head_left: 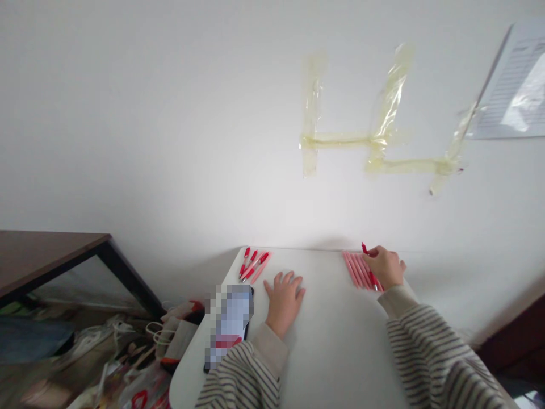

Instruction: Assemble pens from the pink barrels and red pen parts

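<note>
My right hand (384, 267) is closed on a red pen (373, 278) at the far right of the white table (332, 329). Beneath and left of it, several pink pens (356, 270) lie side by side in a slanted row. My left hand (284, 301) rests flat on the tabletop with its fingers spread, holding nothing. Up and left of that hand is a loose group of red and pink pens (254, 265), lying at differing angles. Close to my left wrist lies a phone (233, 324), its screen blurred out.
A white wall (213, 125) with strips of yellowed tape (340, 140) rises behind the table. At left stands a brown table (51, 250) with a dark frame. Bags (179, 335) and clutter fill the floor below. A dark red object (515, 335) is at lower right.
</note>
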